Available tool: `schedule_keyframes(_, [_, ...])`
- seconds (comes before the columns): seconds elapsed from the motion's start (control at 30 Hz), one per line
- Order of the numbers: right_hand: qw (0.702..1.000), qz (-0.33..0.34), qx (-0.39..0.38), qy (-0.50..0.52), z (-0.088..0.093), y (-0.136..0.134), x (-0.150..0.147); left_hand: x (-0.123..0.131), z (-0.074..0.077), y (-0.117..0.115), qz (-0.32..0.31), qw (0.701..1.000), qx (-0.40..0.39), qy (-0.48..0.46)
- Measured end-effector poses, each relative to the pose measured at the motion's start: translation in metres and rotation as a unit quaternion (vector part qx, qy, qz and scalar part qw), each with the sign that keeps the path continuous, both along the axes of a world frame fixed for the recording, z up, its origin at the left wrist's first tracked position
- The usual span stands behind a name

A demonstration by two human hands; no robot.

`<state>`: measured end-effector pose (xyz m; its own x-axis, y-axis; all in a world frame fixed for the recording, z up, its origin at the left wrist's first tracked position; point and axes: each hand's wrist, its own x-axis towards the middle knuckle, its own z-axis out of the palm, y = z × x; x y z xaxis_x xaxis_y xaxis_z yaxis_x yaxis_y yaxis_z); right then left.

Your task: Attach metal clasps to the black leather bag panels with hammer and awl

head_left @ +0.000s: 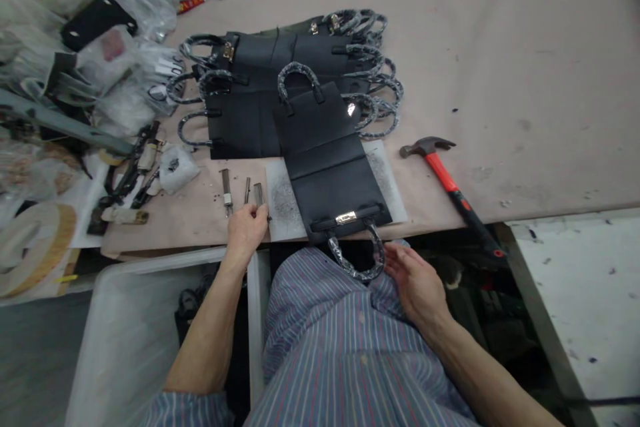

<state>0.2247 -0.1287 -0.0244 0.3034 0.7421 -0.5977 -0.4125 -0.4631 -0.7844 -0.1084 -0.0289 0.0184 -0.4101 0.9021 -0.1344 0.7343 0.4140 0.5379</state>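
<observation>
A black bag panel [327, 163] lies over a white board [286, 203] at the table's front edge, a gold clasp [346, 217] near its lower end. One wrapped handle [357, 273] hangs over the edge. Beside that handle, my right hand [413, 277] has its fingers extended and holds nothing visible. My left hand [247, 230] is closed at the lower end of a short metal tool [258, 194]. Two more metal tools, one of them a punch [227, 190], lie just left of it. Behind the panel are several stacked black bag pieces [245, 123] with wrapped handles.
A hammer [450, 187] with a red and black handle lies on the right. Plastic bags [125, 80] and a tape roll [37, 247] crowd the left. Below the table edge at left stands a white bin [105, 327]; a white surface [590, 293] is at right.
</observation>
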Motion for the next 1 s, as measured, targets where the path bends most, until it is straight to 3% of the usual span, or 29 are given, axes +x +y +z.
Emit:
schedule_keyframes(0.1, [0.977, 0.102, 0.030, 0.184, 0.004, 0.011, -0.006, 0.013, 0.012, 0.001, -0.018, 0.990, 0.068, 0.124])
schedule_keyframes(0.17, [0.953, 0.158, 0.054, 0.252, 0.011, 0.022, -0.013, 0.027, 0.021, -0.005, -0.036, 0.981, 0.135, 0.136])
schedule_keyframes(0.23, [0.935, 0.188, 0.061, 0.294, 0.017, 0.029, -0.021, 0.042, 0.027, -0.017, -0.065, 0.984, 0.135, 0.095])
schedule_keyframes(0.37, [0.925, 0.166, 0.037, 0.339, 0.022, 0.026, -0.026, 0.067, 0.028, -0.044, -0.062, 0.995, 0.013, -0.082])
schedule_keyframes(0.43, [0.922, 0.166, 0.023, 0.349, 0.025, 0.022, -0.019, 0.076, 0.023, -0.053, -0.026, 0.977, -0.054, -0.204])
schedule_keyframes(0.5, [0.919, 0.193, 0.018, 0.343, 0.029, 0.019, -0.006, 0.085, 0.018, -0.058, 0.020, 0.939, -0.100, -0.330])
schedule_keyframes(0.6, [0.923, 0.222, 0.053, 0.310, 0.029, 0.015, 0.008, 0.100, 0.017, -0.057, 0.072, 0.872, -0.107, -0.472])
schedule_keyframes(0.7, [0.923, 0.220, 0.086, 0.304, 0.025, 0.007, 0.004, 0.115, 0.019, -0.054, 0.072, 0.828, -0.105, -0.547])
schedule_keyframes(0.83, [0.905, 0.261, 0.086, 0.324, 0.023, -0.005, -0.023, 0.130, 0.020, -0.057, 0.043, 0.820, -0.113, -0.560])
schedule_keyframes(1.0, [0.950, 0.180, 0.154, 0.201, 0.029, -0.009, -0.052, 0.136, 0.018, -0.063, 0.035, 0.825, -0.090, -0.556])
